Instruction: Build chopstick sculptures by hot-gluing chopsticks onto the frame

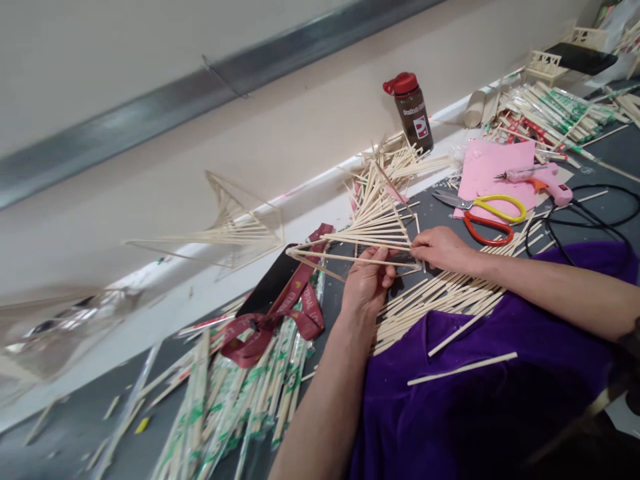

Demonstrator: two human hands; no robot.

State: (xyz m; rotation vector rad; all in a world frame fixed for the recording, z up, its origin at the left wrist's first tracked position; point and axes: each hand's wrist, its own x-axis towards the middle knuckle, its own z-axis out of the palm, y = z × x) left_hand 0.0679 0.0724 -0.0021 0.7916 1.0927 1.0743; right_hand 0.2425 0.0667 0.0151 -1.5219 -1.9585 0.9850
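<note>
A framework of pale wooden sticks (373, 230), fanned out in a twisted row above a triangular base, is held up over the table. My left hand (367, 280) grips its lower bar between thumb and fingers. At the right-hand corner, the fingertips of my right hand (443, 248) are pinched together against the framework; whether they hold a separate stick there is hidden. Loose wooden chopsticks (445, 290) lie beneath both hands. On the purple cloth (450, 413) close to my body rests a single chopstick (463, 369).
Scissors (480, 212) and a pink glue gun (543, 179) with a black cord lie on pink sheets (475, 167) at right. A bottle (413, 113) stands against the wall. A maroon lanyard (300, 300) and wrapped chopsticks (250, 393) lie at left.
</note>
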